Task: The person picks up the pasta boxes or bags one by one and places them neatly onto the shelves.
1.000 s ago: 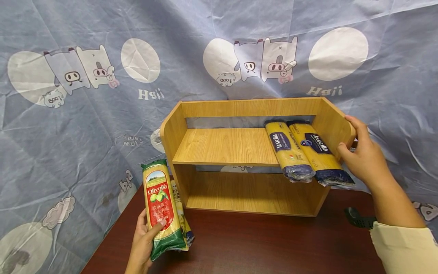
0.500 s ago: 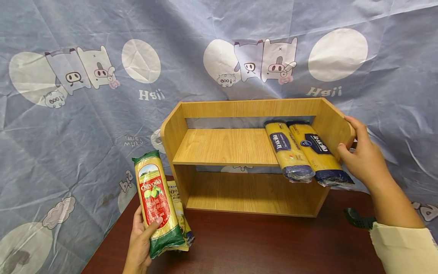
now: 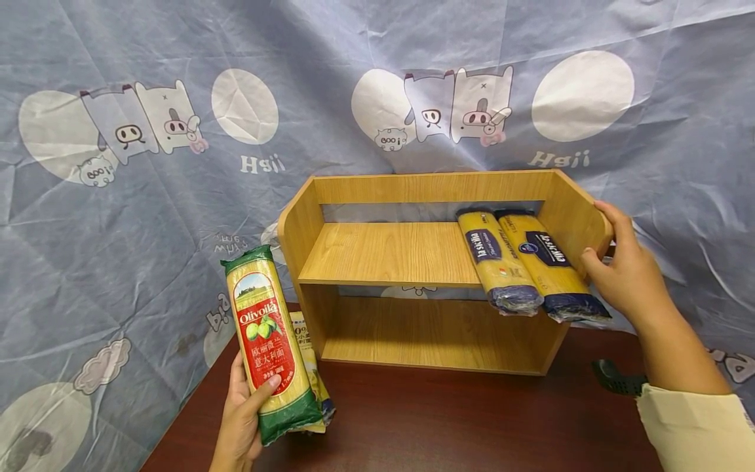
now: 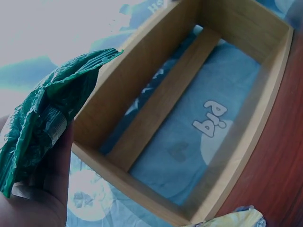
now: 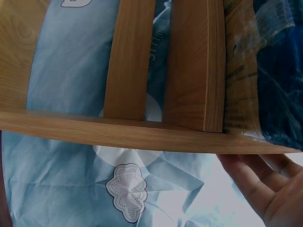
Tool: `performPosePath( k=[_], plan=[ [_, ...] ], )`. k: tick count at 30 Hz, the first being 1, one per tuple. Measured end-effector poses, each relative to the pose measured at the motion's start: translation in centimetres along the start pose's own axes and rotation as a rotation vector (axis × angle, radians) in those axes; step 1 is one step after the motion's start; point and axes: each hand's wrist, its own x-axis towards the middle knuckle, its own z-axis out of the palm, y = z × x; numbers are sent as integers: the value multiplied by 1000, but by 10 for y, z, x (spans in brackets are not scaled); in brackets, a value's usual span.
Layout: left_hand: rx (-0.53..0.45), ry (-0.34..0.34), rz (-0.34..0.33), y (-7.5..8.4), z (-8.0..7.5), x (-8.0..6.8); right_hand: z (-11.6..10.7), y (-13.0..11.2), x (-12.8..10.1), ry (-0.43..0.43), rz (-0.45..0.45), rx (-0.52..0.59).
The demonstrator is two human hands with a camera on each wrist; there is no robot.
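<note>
This looks like a staged tabletop corner; cloth hides what sort of room surrounds it. The creased cartoon-pig cloth (image 3: 330,39) hangs like a backdrop from nine through twelve to three o'clock, a dark red table (image 3: 448,426) lies at six, and a small wooden shelf (image 3: 436,262) stands near the centre.

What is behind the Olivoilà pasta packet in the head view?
Past the right edge of the Olivoilà pasta packet, a strip of another yellow pasta packet shows; the rest is covered.
</note>
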Motion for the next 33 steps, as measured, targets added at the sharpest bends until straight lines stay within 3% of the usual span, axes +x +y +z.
performPosePath(
  k=[5, 10, 13, 16, 20, 26, 33],
  plan=[
    [-70, -75, 49, 6, 4, -2, 1, 1, 0, -1, 2, -3],
    [-198, -207, 84, 11, 6, -3, 1, 1, -1, 1, 1, -4],
    [-266, -280, 67, 14, 7, -4, 0, 1, -1, 5, 2, -9],
    [-300, -309, 19, 17, 9, -5, 0, 2, -1, 5, 5, -9],
    [-296, -325, -18, 21, 17, -4, 1, 1, -2, 3, 10, -3],
    [-233, -375, -6, 22, 30, -1, 0, 1, 0, -3, 11, -5],
    [-150, -378, -17, 19, 40, -1, 1, 0, -1, -6, 12, 2]
  ],
)
